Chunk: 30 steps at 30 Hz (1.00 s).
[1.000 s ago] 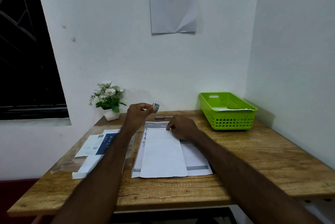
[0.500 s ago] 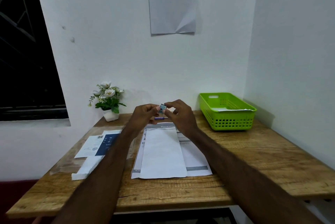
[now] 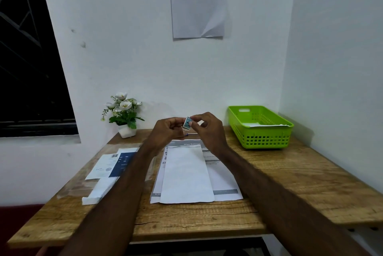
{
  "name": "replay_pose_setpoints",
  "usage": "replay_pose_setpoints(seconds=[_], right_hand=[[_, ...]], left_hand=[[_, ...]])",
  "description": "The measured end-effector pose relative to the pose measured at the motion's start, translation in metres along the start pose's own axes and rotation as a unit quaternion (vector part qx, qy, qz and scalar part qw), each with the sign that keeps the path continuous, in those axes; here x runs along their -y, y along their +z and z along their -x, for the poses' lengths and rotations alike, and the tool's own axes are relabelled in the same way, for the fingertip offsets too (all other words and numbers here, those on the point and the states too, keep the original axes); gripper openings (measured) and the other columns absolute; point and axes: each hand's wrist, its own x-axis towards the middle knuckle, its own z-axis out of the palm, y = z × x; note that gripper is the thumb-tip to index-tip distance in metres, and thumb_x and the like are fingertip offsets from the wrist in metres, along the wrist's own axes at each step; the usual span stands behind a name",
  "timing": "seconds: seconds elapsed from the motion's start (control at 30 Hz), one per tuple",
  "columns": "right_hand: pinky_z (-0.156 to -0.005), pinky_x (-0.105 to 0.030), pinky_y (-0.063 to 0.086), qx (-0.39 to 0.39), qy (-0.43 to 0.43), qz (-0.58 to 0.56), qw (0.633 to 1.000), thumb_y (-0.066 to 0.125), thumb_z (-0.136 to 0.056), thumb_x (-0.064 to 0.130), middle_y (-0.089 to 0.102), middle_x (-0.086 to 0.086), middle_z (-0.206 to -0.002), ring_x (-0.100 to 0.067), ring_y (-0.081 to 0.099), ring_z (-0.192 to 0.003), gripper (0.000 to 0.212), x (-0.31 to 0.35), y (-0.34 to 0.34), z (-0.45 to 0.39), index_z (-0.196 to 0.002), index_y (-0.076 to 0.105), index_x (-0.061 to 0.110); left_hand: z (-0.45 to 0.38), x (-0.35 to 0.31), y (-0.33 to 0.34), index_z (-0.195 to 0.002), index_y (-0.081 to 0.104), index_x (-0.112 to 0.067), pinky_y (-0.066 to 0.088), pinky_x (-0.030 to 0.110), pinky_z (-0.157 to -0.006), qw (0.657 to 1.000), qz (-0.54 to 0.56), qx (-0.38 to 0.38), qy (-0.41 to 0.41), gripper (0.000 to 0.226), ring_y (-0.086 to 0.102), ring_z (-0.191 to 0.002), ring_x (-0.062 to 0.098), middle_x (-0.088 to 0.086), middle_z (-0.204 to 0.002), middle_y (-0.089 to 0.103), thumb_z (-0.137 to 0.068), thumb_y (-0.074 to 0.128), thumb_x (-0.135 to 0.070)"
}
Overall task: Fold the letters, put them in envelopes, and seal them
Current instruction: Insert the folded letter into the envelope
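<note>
A white envelope lies lengthwise on a printed letter in the middle of the wooden table. Above the far end of these papers both hands are raised. My left hand and my right hand pinch a small blue-and-white roll, seemingly tape, between their fingertips. A pen lies on the table just beyond the papers, partly hidden by the hands. More envelopes and papers in a clear sleeve lie on the left, partly under my left forearm.
A green plastic basket with a white paper inside stands at the back right by the wall corner. A small white pot of flowers stands at the back left. A sheet of paper hangs on the wall.
My right hand has left the envelope on the table and risen to meet the left hand. Both now pinch the small roll that the left hand alone held up before.
</note>
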Motion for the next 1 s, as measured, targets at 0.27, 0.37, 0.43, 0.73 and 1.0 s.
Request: replay_pose_setpoints(seconds=[0.27,0.37,0.43,0.73,1.0], right_hand=[[-0.063,-0.018,0.043,-0.006,0.022,-0.011,1.000,0.078,-0.084,0.018,0.070,0.010,-0.088,0.001,0.057,-0.066,0.006,-0.0019,0.0010,-0.0012,-0.084,0.077,0.024],[-0.064,-0.019,0.044,-0.009,0.025,-0.011,1.000,0.077,-0.084,0.019,0.070,0.010,-0.089,0.000,0.058,-0.069,0.005,-0.0021,0.0018,-0.0016,-0.083,0.076,0.023],[-0.066,-0.023,0.046,-0.015,0.023,-0.007,1.000,0.077,-0.084,0.019,0.070,0.010,-0.088,-0.002,0.060,-0.074,0.006,-0.0031,0.0020,-0.0025,-0.082,0.075,0.024],[-0.069,-0.035,0.050,-0.011,0.023,0.002,1.000,0.075,-0.086,0.019,0.070,0.011,-0.089,-0.003,0.058,-0.074,0.012,-0.0026,0.0004,-0.0031,-0.080,0.071,0.029],[-0.066,-0.048,0.058,0.003,0.045,-0.008,0.999,0.071,-0.087,0.025,0.070,0.013,-0.089,-0.008,0.062,-0.070,0.010,-0.0041,0.0031,-0.0038,-0.081,0.067,0.032]], left_hand=[[-0.0016,0.0016,0.0016,-0.118,0.070,0.001,0.062,0.025,-0.073,0.999,-0.027,-0.013,0.026,0.036,0.075,-0.082,0.015,0.011,-0.099,0.077,-0.084,0.071,0.014],[-0.0028,0.0032,0.0003,-0.119,0.071,0.002,0.063,0.032,-0.080,0.999,-0.033,-0.025,0.032,0.035,0.075,-0.086,0.020,0.015,-0.104,0.077,-0.085,0.072,0.012],[-0.0038,0.0048,-0.0006,-0.120,0.071,0.002,0.064,0.036,-0.082,0.998,-0.047,-0.029,0.032,0.035,0.076,-0.086,0.023,0.016,-0.106,0.077,-0.086,0.073,0.008],[-0.0039,0.0043,0.0006,-0.120,0.073,-0.001,0.064,0.029,-0.071,0.995,-0.086,-0.028,0.036,0.030,0.075,-0.076,0.018,0.016,-0.102,0.077,-0.090,0.074,-0.007],[-0.0055,0.0071,-0.0023,-0.120,0.073,-0.001,0.065,0.034,-0.075,0.995,-0.093,-0.036,0.022,0.031,0.076,-0.082,0.028,0.016,-0.102,0.077,-0.090,0.076,-0.009]])
